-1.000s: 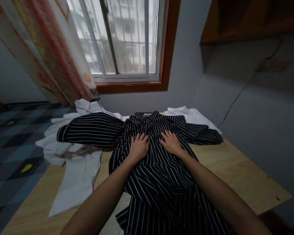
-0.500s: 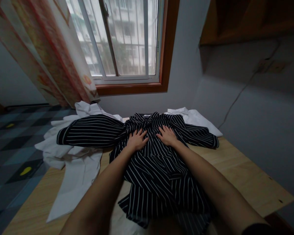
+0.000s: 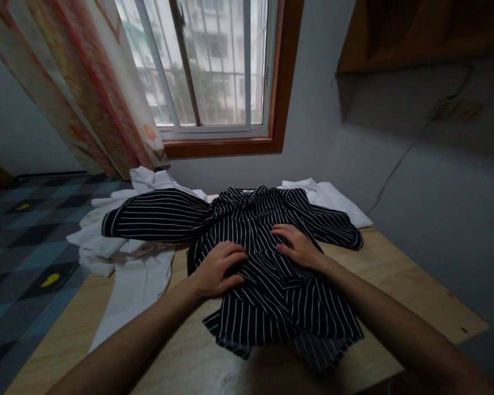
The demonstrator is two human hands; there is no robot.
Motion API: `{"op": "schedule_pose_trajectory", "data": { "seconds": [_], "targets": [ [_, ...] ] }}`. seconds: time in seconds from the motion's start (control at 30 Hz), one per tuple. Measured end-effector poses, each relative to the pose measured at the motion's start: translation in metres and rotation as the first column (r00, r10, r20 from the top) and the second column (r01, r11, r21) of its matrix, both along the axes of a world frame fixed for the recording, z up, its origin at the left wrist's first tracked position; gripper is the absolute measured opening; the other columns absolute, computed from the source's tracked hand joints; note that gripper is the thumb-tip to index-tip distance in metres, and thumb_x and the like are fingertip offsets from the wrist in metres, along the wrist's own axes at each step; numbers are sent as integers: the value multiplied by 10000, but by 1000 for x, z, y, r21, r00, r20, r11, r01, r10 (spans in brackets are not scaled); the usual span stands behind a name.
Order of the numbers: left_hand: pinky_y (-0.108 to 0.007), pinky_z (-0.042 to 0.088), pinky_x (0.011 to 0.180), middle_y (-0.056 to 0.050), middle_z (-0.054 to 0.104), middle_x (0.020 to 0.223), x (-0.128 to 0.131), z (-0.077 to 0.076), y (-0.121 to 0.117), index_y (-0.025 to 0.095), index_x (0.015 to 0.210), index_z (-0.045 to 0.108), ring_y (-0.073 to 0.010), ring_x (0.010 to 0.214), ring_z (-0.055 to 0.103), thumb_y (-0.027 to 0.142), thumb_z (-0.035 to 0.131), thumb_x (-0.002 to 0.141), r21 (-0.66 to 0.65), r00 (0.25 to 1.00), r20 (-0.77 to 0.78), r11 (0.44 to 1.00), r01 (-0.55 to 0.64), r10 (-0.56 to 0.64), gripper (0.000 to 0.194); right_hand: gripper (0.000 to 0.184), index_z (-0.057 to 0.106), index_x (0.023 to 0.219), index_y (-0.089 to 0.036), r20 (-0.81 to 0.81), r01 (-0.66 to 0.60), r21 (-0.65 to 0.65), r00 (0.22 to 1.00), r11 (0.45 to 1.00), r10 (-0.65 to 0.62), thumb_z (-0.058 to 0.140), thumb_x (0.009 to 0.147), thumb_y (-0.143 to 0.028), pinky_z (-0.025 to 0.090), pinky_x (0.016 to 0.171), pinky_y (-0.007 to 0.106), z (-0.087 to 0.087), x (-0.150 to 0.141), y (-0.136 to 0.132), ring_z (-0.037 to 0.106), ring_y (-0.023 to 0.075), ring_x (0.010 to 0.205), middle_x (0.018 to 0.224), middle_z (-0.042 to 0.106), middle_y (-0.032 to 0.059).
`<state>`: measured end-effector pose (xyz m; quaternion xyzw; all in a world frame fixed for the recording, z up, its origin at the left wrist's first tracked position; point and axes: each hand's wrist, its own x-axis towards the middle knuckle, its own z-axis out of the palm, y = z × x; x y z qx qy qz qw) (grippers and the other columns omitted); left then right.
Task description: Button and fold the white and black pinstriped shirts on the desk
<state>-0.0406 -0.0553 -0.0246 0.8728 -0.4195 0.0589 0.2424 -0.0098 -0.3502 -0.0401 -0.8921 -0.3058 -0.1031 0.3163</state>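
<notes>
A black shirt with white stripes (image 3: 255, 274) lies spread on a wooden table (image 3: 399, 280), its collar toward the window and its sleeves out to both sides. The left part of its front looks rumpled, and the lower hem is uneven. My left hand (image 3: 220, 269) rests over the left side of the shirt's middle, fingers extended and thumb apart. On the right side, slightly farther up, my right hand (image 3: 298, 247) is over the cloth with its fingers spread. Neither hand grips the fabric.
White cloth (image 3: 135, 291) lies under the left sleeve and spreads over the table's left part. More white cloth (image 3: 333, 200) sits behind the right sleeve. Beyond the table are a window (image 3: 214, 66), a patterned curtain (image 3: 86, 82), and a cord (image 3: 399, 164) along the right wall.
Both hands have slid from the chest of the shirt down toward me, the left one farther, and moved apart a little. The shirt lies in nearly the same place.
</notes>
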Motion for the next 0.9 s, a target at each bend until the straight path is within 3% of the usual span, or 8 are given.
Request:
{"op": "schedule_pose_trajectory", "data": {
  "seconds": [0.1,0.2,0.27,0.37,0.53,0.63,0.77,0.9],
  "targets": [
    [-461,372,1028,-92,576,1329,-33,-3,13,281,1297,567,-296,1189,513,599,677,740,27,989,-9,989,147,-147,651,735,466,1412,-281,-94,-201,-123,977,972,190,699,774,-561,288,1128,460,6,-57,-21,352,281,1373,1504,389,95],
    [-423,408,967,-73,647,1217,-47,-11,16,283,1205,623,-252,1115,560,450,607,866,70,985,7,983,172,-173,378,895,442,1432,-293,-141,-252,-204,964,946,226,801,656,-556,259,1148,475,-1,-95,-33,305,300,1402,1534,339,105],
    [-372,432,874,-51,697,1044,-50,-14,16,276,1074,670,-204,973,597,284,501,939,71,990,10,988,139,-140,217,758,496,1389,-300,-150,-215,-218,971,952,185,796,710,-458,264,1147,489,-12,-107,-37,333,293,1390,1507,386,103],
    [-336,429,740,-43,691,863,-53,-8,18,263,982,680,-181,804,585,212,453,939,5,996,14,996,84,-84,237,405,619,1224,-275,-122,-135,-163,986,977,116,692,826,-275,302,1128,490,-26,-109,-39,417,263,1335,1401,513,100],
    [-305,422,653,-31,648,755,-62,24,28,265,908,677,-172,716,563,264,470,932,-115,999,-31,993,38,-41,209,150,663,965,-248,-136,-64,-4,989,998,63,598,847,-181,416,1037,442,-32,-106,-39,536,248,1195,1194,629,95],
    [-277,421,666,-12,644,761,-62,42,37,259,858,675,-155,732,567,267,499,925,-15,984,-162,997,69,-71,189,46,642,855,-241,-214,-30,95,976,995,49,599,855,-227,441,987,415,-29,-105,-39,562,242,1129,1151,627,96],
    [-241,425,659,3,628,707,-56,49,47,206,721,657,-132,702,564,231,539,887,147,879,-472,976,158,-71,204,182,603,768,-212,-337,-33,215,936,976,105,591,883,-352,452,910,401,-19,-103,-48,581,232,1021,1067,620,88],
    [-216,427,619,4,623,694,-52,50,58,183,665,672,-130,699,581,181,614,801,209,729,-683,944,255,-46,148,316,574,762,-202,-309,-15,393,940,919,147,573,897,-487,442,864,379,9,-107,-72,562,234,991,1032,598,81]
  ]
}}
